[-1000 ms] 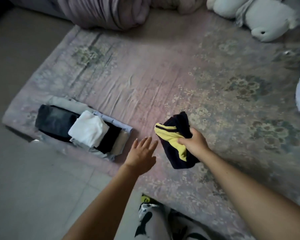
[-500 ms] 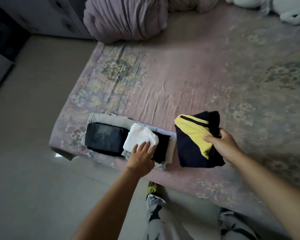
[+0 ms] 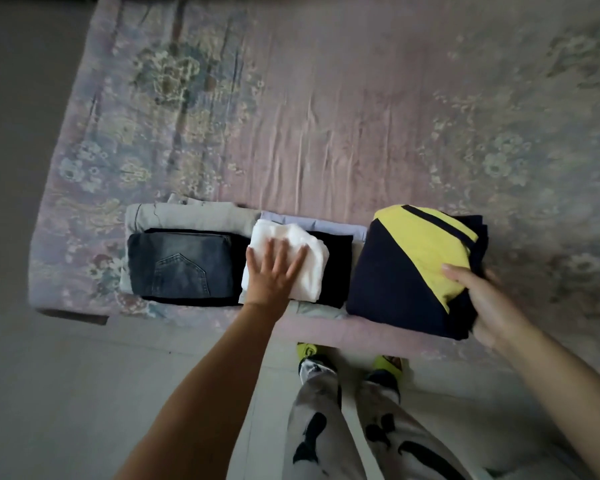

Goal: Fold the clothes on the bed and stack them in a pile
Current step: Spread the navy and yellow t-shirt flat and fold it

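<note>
At the lower left of the frame, near the front edge of the bed, a pile of folded clothes already lies flat: pale beige and lilac pieces at the bottom, black ones above them. On its left half sit folded jeans, back pocket up. On its right half lies a folded white garment, and the left hand presses on it with straight, spread fingers, gripping nothing. Just right of the pile, at centre right, a folded navy-and-yellow garment is held by its right edge in the right hand, thumb on top and fingers curled under; whether it rests on the bed or hangs just above it cannot be told. Judging from this, most of the folding seems done. What appears left is to set this last visible piece onto the pile. The rest of the bedsheet in view shows no loose clothes, though the frame cuts off the far parts of the bed.
</note>
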### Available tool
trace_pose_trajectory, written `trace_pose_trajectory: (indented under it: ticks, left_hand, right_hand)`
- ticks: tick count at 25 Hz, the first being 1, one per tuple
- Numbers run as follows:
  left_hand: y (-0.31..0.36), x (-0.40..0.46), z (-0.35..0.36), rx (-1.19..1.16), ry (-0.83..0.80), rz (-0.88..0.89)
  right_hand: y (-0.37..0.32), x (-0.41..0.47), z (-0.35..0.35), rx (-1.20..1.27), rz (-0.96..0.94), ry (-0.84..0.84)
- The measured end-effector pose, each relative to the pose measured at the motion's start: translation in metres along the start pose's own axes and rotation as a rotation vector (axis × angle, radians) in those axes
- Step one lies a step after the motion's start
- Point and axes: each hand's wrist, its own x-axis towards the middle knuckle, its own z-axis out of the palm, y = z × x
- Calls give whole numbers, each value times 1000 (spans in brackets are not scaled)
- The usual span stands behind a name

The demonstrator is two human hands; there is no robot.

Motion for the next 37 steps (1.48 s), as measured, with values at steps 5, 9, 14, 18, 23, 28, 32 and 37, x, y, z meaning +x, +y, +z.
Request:
trace_pose_trajectory:
  ticks: [5, 9, 14, 18, 23, 28, 32, 37]
  left_hand:
    - [-6, 14, 15, -30, 162, 70]
    - [-28, 24, 21, -425, 498, 85]
    - [-25, 13, 19, -468, 573, 81]
    - [-41, 5, 2, -680, 416, 22]
    - [-51, -20, -13, -867, 442, -68]
    - [-33, -22, 4, -547, 545, 198]
    - [-47, -27, 4, -1071, 369, 26]
    - [-54, -24, 11, -1241, 190, -43]
  right_hand:
    - [3, 9, -13, -19, 19, -50]
    - [8, 12, -17, -39, 5, -83]
    - [14, 11, -18, -39, 0, -146]
    - [18, 10, -23, -33, 4, -208]
    - [31, 6, -29, 9, -5, -221]
    - [37, -4, -29, 35, 7, -187]
    - [34, -6, -32, 49, 4, -160]
    - [32, -6, -30, 32, -63, -207]
